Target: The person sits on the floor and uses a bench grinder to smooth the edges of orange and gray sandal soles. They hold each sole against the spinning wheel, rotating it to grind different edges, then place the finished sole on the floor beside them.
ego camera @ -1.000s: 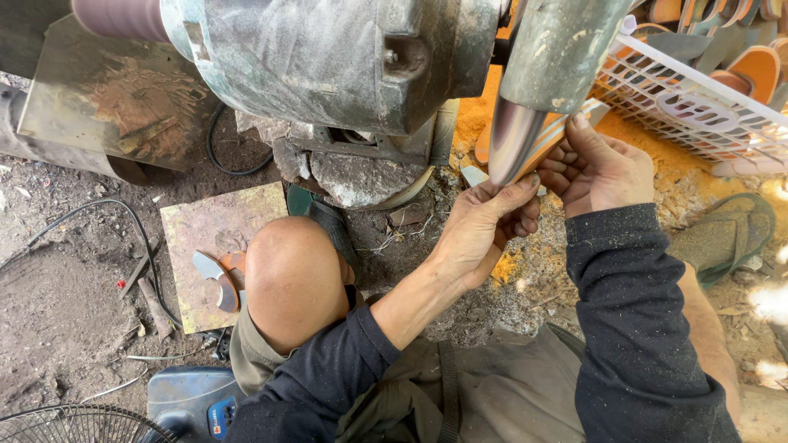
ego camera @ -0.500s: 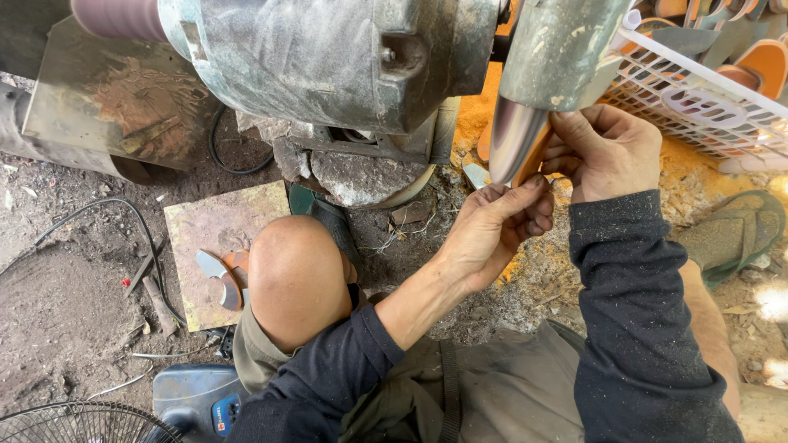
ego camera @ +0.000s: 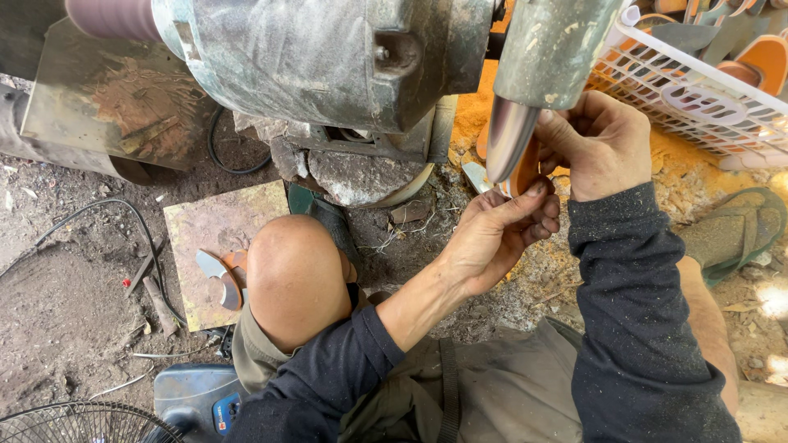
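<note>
Both my hands hold a small orange wooden piece [ego camera: 525,168] against the grey sanding wheel [ego camera: 509,135] under the metal guard of a bench grinder [ego camera: 328,57]. My left hand [ego camera: 501,234] grips the piece from below with thumb and fingers. From the right, my right hand [ego camera: 599,143] closes over its upper part. Most of the piece is hidden by my fingers. My bare left knee [ego camera: 295,275] is raised below the machine.
A white plastic basket [ego camera: 698,94] with orange wooden pieces stands at the top right. A flat board [ego camera: 205,234] with a few cut pieces lies left of my knee. Cables, a wire fan guard [ego camera: 82,422] and orange sawdust are on the dirt floor.
Both hands have risen and closed in, bringing the orange piece up against the wheel. The view has shifted slightly.
</note>
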